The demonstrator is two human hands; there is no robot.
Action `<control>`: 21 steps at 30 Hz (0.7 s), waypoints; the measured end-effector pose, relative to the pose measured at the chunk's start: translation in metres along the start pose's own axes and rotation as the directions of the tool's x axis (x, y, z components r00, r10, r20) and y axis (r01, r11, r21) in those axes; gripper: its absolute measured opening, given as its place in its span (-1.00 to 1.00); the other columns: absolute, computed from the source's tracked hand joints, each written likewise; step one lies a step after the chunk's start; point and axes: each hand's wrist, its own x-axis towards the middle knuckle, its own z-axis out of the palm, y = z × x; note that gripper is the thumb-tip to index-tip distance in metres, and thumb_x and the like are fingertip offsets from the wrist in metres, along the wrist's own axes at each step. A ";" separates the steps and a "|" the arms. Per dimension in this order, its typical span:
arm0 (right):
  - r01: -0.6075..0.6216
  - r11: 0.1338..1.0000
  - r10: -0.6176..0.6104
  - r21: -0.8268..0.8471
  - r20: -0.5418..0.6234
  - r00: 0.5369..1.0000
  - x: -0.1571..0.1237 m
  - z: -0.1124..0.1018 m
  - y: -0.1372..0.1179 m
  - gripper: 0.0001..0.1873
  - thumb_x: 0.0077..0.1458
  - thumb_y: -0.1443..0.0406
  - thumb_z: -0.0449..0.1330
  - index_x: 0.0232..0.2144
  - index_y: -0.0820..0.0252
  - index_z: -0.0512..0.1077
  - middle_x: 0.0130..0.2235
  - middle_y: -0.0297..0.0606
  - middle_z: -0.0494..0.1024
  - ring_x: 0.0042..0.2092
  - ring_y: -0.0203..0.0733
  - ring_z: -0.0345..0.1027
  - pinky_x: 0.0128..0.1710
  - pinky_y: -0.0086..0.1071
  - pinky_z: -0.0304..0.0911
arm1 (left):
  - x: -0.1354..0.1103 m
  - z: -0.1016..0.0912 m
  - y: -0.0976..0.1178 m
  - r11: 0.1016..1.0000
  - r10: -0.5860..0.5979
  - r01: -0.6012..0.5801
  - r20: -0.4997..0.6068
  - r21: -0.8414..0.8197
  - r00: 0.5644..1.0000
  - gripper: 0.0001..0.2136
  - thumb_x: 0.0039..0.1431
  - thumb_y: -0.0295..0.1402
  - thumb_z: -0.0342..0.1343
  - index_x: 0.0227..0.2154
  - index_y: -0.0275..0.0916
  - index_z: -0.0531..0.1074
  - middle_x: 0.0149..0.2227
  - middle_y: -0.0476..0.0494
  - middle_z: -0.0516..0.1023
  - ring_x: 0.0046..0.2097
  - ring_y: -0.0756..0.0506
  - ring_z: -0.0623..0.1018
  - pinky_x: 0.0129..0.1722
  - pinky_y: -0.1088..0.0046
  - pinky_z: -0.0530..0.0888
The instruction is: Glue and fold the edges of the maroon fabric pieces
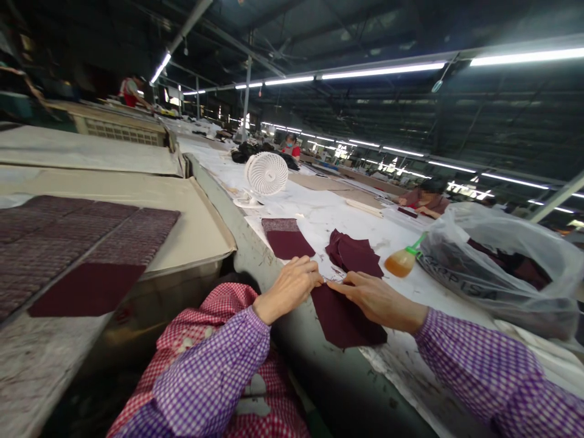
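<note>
A maroon fabric piece (347,316) lies at the table's near edge, its lower part reaching over the edge. My left hand (292,286) is closed, with its fingertips pinching the piece's upper left corner. From the right, my right hand (378,298) grips the same upper edge between thumb and index finger, and its other fingers curl over the cloth. Just beyond the hands lies a loose pile of maroon pieces (356,252). Left of that pile is a neat stack of maroon pieces (289,242) with a greyish strip at its far end.
A white fan (267,174) stands farther up the table. To the right are a bottle of amber liquid (400,263) with a green nozzle and a clear plastic bag (497,267) holding dark cloth. Rows of maroon pieces (91,243) cover a board at left. A co-worker (426,198) sits across the table.
</note>
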 end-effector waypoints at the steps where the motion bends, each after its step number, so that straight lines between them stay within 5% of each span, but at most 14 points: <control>1: -0.007 1.000 0.008 -0.019 0.023 1.000 0.002 -0.003 -0.002 -0.50 0.17 0.43 -0.09 0.15 0.06 0.22 -0.28 -0.16 0.41 -0.31 -0.19 0.29 -0.34 -0.35 0.20 | -0.001 0.001 -0.001 0.999 -0.030 0.030 -0.008 -0.025 1.000 -0.80 0.27 -0.34 -0.07 -0.32 -0.23 0.44 -0.29 -0.10 0.43 -0.22 -0.09 0.33 -0.19 0.38 0.24; 9: -0.021 0.987 0.039 -0.157 0.110 0.993 0.012 -0.012 -0.007 -0.44 0.16 0.43 -0.07 0.19 -0.09 0.14 -0.32 -0.20 0.41 -0.40 -0.23 0.29 -0.44 -0.40 0.05 | -0.006 -0.005 -0.011 0.980 -0.046 0.043 -0.014 -0.194 0.999 -0.79 0.26 -0.35 -0.06 -0.40 -0.26 0.43 -0.33 -0.09 0.42 -0.22 -0.06 0.35 -0.17 0.44 0.27; 17: 0.021 0.980 -0.011 -0.196 0.054 0.998 0.017 -0.006 -0.008 -0.35 0.08 0.49 -0.08 0.18 -0.14 0.13 -0.38 -0.23 0.40 -0.50 -0.29 0.24 -0.50 -0.40 0.00 | -0.010 -0.010 -0.016 0.969 -0.008 0.002 -0.025 -0.248 1.000 -0.78 0.26 -0.36 -0.07 -0.42 -0.26 0.44 -0.32 -0.09 0.43 -0.21 -0.05 0.36 -0.17 0.44 0.29; 21: 0.024 0.975 -0.016 -0.220 0.036 0.999 0.020 -0.005 -0.010 -0.34 0.11 0.48 -0.08 0.18 -0.25 0.09 -0.31 -0.22 0.39 -0.50 -0.32 0.24 -0.52 -0.42 -0.04 | -0.011 -0.011 -0.022 0.932 -0.134 0.079 -0.134 -0.353 0.982 -0.81 0.26 -0.41 -0.08 -0.38 -0.27 0.43 -0.32 -0.08 0.44 -0.23 -0.03 0.39 -0.19 0.46 0.33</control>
